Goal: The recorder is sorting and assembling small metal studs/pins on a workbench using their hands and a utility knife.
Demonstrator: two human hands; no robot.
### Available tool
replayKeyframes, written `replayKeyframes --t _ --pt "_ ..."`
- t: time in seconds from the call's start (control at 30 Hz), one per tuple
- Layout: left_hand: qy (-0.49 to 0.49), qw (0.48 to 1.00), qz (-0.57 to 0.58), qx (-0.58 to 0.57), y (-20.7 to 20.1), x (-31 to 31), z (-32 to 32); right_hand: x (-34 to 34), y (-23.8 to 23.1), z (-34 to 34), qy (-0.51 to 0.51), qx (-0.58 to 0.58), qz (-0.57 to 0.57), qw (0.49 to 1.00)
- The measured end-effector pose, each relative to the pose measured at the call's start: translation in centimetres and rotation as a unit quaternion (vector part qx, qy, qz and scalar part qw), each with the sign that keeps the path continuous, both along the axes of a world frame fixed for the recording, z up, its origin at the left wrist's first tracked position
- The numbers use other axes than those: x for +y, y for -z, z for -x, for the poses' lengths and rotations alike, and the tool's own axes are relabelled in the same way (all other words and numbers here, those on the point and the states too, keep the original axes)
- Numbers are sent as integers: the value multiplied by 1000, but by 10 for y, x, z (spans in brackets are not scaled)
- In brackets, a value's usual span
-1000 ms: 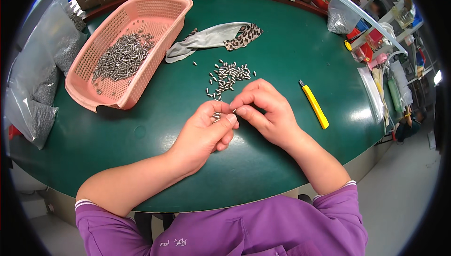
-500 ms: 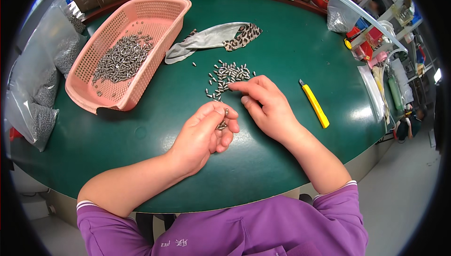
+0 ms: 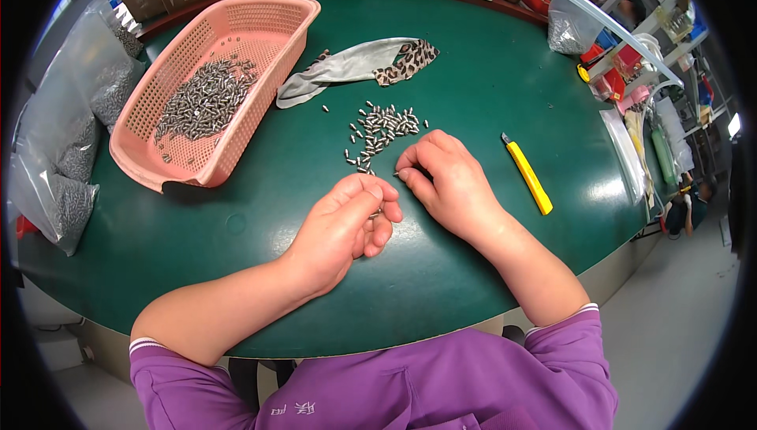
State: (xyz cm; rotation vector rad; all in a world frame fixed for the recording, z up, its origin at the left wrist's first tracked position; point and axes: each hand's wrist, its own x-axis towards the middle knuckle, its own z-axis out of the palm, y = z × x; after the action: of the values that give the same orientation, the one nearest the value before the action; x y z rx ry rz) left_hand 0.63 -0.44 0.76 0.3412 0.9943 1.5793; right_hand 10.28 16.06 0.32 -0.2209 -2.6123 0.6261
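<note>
Small silvery cylindrical metal parts (image 3: 382, 126) lie in a loose pile on the green table. Just in front of the pile, my left hand (image 3: 339, 221) is curled, with metal parts (image 3: 376, 213) cupped in its fingers; how many is hidden. My right hand (image 3: 445, 178) is at the pile's near right side, thumb and index finger pinched together. Between those fingertips the end of a small metal part (image 3: 397, 173) shows. The two hands are close but apart.
A pink plastic basket (image 3: 225, 146) with many such parts stands at left, beside clear bags (image 3: 75, 146) of metal parts. A grey cloth with leopard-print trim (image 3: 347, 66) lies behind the pile. A yellow utility knife (image 3: 527, 176) lies at right.
My right hand's fingers have drawn back from the pile, and the stretched index finger has closed against the thumb on a small part. My left fingers have curled slightly over their parts.
</note>
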Motion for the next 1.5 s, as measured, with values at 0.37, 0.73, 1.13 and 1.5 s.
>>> replayKeyframes --t 0.37,0.73,1.13,1.5 --pt "8 1000 -4 4 2 0 1 -3 -7 -1 -32 -6 35 999" --pt "13 999 -15 43 5 0 1 -10 -15 -3 -122 79 123 982" --pt "41 999 -17 -1 4 -2 2 -6 -4 0 -69 52 129 988" --pt "58 998 15 -22 -1 -3 -8 -6 -10 -2 -67 48 121 989"
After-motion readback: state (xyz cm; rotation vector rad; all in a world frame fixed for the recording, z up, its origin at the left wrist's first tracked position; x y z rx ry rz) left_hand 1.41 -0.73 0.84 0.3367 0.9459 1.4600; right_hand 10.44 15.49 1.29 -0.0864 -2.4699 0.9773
